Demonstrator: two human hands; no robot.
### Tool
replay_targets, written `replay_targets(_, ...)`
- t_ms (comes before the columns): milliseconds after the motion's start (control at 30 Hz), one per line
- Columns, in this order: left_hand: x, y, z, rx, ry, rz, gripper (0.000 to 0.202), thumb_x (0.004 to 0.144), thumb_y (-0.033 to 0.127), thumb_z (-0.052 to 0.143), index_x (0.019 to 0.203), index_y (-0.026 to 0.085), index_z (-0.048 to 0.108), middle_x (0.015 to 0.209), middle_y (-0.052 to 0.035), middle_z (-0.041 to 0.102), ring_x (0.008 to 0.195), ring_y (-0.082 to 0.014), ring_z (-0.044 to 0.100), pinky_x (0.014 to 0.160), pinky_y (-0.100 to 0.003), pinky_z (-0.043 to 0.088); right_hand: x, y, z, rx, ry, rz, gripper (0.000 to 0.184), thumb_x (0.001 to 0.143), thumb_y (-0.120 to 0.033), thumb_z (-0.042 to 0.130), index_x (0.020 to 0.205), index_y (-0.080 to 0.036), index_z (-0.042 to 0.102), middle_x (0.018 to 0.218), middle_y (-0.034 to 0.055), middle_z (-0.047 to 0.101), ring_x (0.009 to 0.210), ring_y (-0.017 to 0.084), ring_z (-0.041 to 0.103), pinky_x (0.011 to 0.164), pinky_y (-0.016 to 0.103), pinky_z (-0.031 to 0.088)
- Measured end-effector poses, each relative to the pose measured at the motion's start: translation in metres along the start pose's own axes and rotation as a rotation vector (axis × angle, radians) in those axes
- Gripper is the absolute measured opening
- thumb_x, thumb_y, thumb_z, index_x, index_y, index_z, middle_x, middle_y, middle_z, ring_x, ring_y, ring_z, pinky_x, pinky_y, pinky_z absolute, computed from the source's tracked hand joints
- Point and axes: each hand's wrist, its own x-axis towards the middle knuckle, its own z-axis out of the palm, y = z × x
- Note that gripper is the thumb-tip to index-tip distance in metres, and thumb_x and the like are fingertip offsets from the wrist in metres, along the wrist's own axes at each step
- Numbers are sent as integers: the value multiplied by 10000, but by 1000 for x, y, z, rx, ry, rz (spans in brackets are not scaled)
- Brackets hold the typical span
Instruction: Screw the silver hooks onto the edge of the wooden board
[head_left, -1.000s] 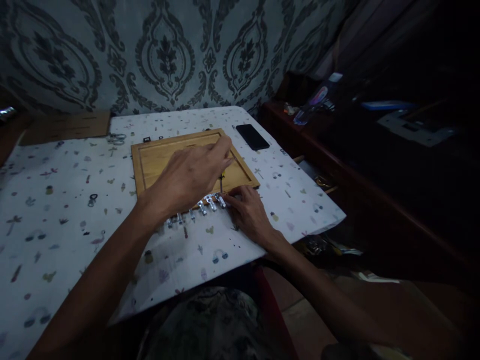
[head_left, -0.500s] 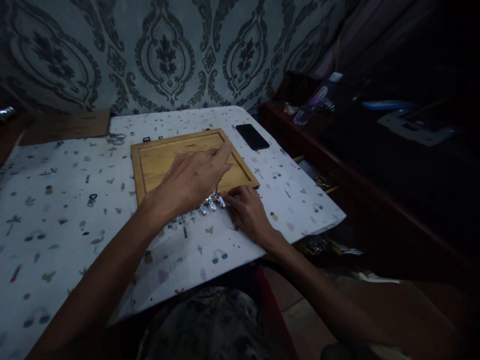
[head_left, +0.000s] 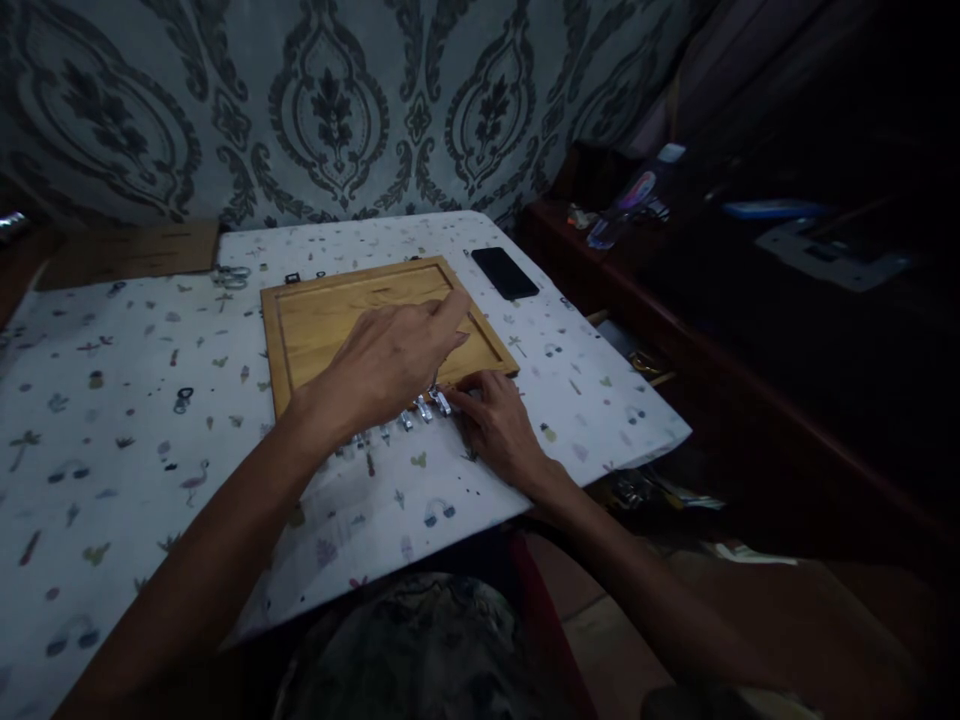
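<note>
A wooden framed board [head_left: 337, 330] with a recessed panel lies on the table. Along its near edge, several small silver metal hooks [head_left: 424, 409] stick out towards me. My left hand [head_left: 401, 350] is above the board, its fingers closed around a thin metal tool [head_left: 434, 378]. Only the tool's slim shaft shows below the fingers, meeting the near edge by the rightmost hook; its handle is hidden. My right hand [head_left: 491, 415] rests at the board's near right edge, thumb and fingers curled in against the rightmost silver hook [head_left: 441, 403].
A black phone [head_left: 505, 273] lies right of the board. Scissors [head_left: 231, 277] and a cardboard sheet [head_left: 135, 252] are at the back left. Small dark loops [head_left: 184, 399] lie on the patterned tablecloth [head_left: 450, 480]. A plastic bottle [head_left: 630, 200] stands on dark furniture at the right.
My left hand has turned slightly above the tool, its knuckles shifting a little to the right. My right hand and the board stay in place.
</note>
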Motion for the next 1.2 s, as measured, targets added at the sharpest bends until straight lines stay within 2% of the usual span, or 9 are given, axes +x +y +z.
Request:
replay_targets(167, 2, -8, 2, -73, 31, 68, 151, 1024, 268, 364, 1033, 207, 502, 838, -27, 628, 712, -189, 575, 611, -308, 320, 0, 0, 1, 3, 5, -4, 392, 941, -138, 511, 1269, -240, 700, 1046, 138, 631, 950, 268, 517, 813, 424, 424)
replay_targets(333, 11, -9, -4, -84, -30, 237, 106, 998, 214, 387, 962, 213, 486, 834, -30, 613, 719, -178, 548, 623, -302, 335, 0, 0, 0, -8, -11, 3, 384, 930, -127, 539, 1256, -248, 702, 1048, 130, 627, 966, 270, 519, 837, 416, 418)
replay_targets(433, 15, -11, -8, -82, -63, 289, 92, 969, 168, 413, 940, 212, 489, 836, -31, 611, 730, -174, 551, 625, -296, 340, 1, 0, -1, -14, -17, 3, 377, 938, -135, 540, 1255, -260, 701, 1041, 124, 631, 959, 267, 522, 833, 414, 421)
replay_targets(567, 16, -12, -10, -80, -76, 262, 110, 985, 184, 400, 965, 203, 506, 839, -34, 613, 709, -165, 549, 608, -293, 334, 1, -1, -3, -18, -13, -7, 359, 955, -150, 513, 1238, -244, 713, 1040, 135, 636, 944, 268, 520, 815, 420, 429)
replay_targets(800, 8, -7, -4, -72, -21, 78, 169, 1032, 266, 385, 1076, 171, 518, 910, -47, 654, 797, -183, 605, 668, -291, 391, 0, -1, -1, -15, 14, 7, 383, 942, -117, 515, 1234, -263, 715, 1026, 120, 637, 947, 254, 529, 812, 401, 434)
replay_targets(967, 5, -6, 1, -97, 40, 107, 173, 1037, 271, 382, 1081, 168, 515, 946, -54, 671, 821, -185, 628, 675, -280, 407, 0, 0, 1, -21, 13, 9, 404, 922, -111, 539, 1250, -277, 705, 1038, 118, 640, 935, 259, 529, 801, 409, 431)
replay_targets(1200, 3, -4, 0, -58, 66, 80, 212, 1039, 298, 363, 1097, 174, 525, 854, -43, 659, 774, -184, 634, 680, -283, 431, 0, 1, 0, 8, -4, 6, 375, 946, -144, 516, 1246, -268, 703, 1044, 124, 637, 952, 268, 531, 805, 417, 423)
